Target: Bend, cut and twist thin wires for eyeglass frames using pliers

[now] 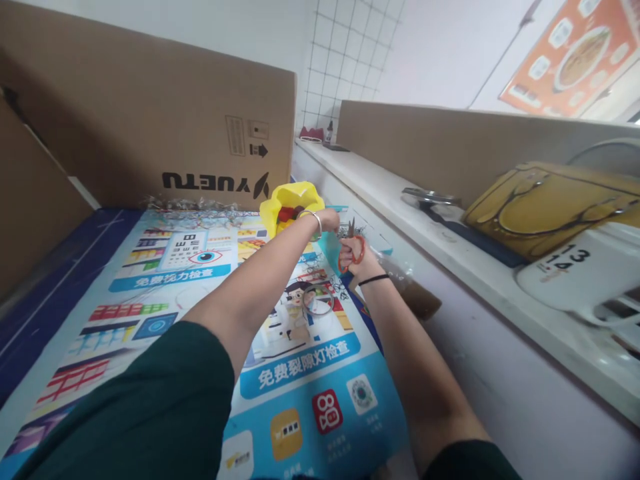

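My right hand is closed on a pair of scissors with orange handles, the blades pointing up and away. Just ahead and to the left is my left hand, with a silver bangle on its wrist. It looks closed, but its fingertips and whatever they grip are hidden. Both hands are beside a teal container, next to some shiny clear and silvery material. Behind my left wrist, a bright yellow crinkled bag or basin gapes open, with red and yellow items inside.
A printed sheet covers the work surface. A large cardboard panel stands at the back left. Along the right runs a white ledge holding a yellow handbag and a white mug. Crinkled clear wrap lies by the cardboard.
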A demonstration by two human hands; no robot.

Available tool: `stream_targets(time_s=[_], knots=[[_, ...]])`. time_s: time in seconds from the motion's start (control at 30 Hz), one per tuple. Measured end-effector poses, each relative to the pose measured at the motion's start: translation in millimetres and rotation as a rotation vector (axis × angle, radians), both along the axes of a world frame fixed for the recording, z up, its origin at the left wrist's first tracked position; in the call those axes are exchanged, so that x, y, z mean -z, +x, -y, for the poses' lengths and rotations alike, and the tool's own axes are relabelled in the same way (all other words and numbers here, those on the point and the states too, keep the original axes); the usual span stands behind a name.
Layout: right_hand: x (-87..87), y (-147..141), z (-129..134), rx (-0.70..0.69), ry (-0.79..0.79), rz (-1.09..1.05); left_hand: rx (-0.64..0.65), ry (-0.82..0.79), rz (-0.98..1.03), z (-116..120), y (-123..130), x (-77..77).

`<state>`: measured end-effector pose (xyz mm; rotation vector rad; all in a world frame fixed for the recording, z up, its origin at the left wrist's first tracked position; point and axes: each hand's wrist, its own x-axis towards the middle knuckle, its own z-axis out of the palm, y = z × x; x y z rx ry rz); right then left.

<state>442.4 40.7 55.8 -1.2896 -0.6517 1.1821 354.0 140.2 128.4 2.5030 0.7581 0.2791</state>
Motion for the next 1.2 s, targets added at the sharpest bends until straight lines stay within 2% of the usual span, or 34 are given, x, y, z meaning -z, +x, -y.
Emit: stream_targets(time_s=[0.13, 0.27, 0.4, 0.6, 0.83, 1.03, 1.2], knots=[[7.1, -6, 4, -0.01, 0.013, 0.0, -0.034, 0.028, -0.153, 0, -11, 9.7], [16.8, -22, 9, -0.03, 0.031, 0.025, -0.087, 0.056, -0.192, 6, -35, 20.1], [19.1, -32, 7, -0.024, 0.084, 0.06, -0.111, 0.082, -0.167, 10, -47, 15.8], [11.3, -28, 9, -0.099, 0.103, 0.09, -0.077, 0.126, -0.135, 11, -51, 1.0], [6.5, -27, 13, -0.122, 0.075, 0.082, -0.038, 0.134, -0.23, 14, -56, -1.3], [9.2, -20, 11, -0.09, 0.06, 0.076, -0.018, 0.168, -0.266, 19, -43, -5.8], [16.6, -18, 6, -0.035, 0.046, 0.082, -0.016, 0.184, -0.268, 14, -35, 1.4]])
